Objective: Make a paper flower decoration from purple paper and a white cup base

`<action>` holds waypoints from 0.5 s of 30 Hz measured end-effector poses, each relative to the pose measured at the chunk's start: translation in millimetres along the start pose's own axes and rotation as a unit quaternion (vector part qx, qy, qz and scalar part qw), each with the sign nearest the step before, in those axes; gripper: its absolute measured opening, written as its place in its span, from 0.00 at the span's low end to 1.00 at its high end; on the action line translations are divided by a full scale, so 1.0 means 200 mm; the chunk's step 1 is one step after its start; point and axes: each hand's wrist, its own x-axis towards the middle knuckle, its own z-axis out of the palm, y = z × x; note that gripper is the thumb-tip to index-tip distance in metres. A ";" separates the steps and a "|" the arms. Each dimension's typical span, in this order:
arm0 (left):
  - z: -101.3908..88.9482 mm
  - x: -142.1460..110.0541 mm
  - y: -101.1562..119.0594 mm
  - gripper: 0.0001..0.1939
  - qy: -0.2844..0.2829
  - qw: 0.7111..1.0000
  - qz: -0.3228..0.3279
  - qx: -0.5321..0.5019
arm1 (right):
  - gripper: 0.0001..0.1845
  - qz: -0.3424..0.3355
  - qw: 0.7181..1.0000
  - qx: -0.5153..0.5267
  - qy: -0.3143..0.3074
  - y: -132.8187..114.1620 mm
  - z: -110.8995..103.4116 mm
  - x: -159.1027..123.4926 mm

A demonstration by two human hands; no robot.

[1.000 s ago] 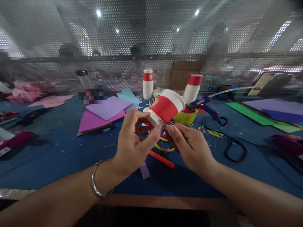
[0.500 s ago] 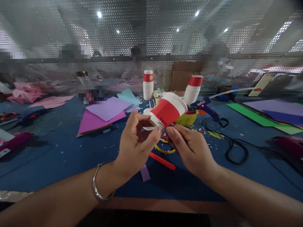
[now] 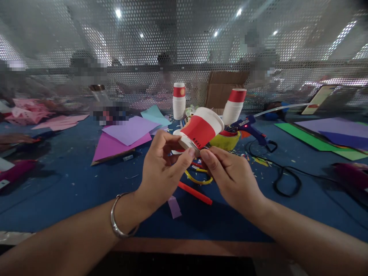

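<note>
A red and white paper cup [image 3: 199, 127] is tilted above the table, its rim up to the right and its base toward me. My left hand [image 3: 166, 165] pinches the base end between thumb and fingers. Close beside it, my right hand [image 3: 230, 172] is closed, thumb against forefinger, at the lower edge of the cup. A thin dark sliver shows at its fingertips, too small to name. Under the hands lie an orange-red marker [image 3: 197, 193], a purple paper scrap [image 3: 174, 207] and a yellow ring-shaped piece [image 3: 198, 180], partly hidden.
Two cup stacks [image 3: 179, 107] [image 3: 232, 111] stand behind. A blue glue gun [image 3: 248, 126] with a looped black cord [image 3: 287, 184] rests at right, by a yellow-green container [image 3: 227, 142]. Coloured sheets [image 3: 130, 130] [image 3: 330, 134] lie on both sides. Another person's hand [image 3: 15, 142] shows far left.
Both hands and the cup appear slightly further left and up, with a small shift of the whole view. The grip looks much the same. Another person's hand has come in at far left.
</note>
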 end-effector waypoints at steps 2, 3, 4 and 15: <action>0.00 0.01 0.00 0.11 0.009 1.000 0.010 0.005 | 0.25 0.001 1.000 0.001 0.000 0.00 0.00 0.00; 0.00 0.01 0.00 0.12 0.015 1.000 0.015 0.007 | 0.25 0.001 1.000 0.000 0.000 0.00 0.00 0.00; 0.00 0.01 0.01 0.13 0.021 1.000 0.020 0.007 | 0.25 0.002 1.000 -0.003 0.000 0.00 0.00 0.00; 0.02 -0.01 -0.01 0.15 0.020 0.997 -0.064 -0.049 | 0.22 -0.040 0.999 -0.034 0.009 0.01 0.00 0.00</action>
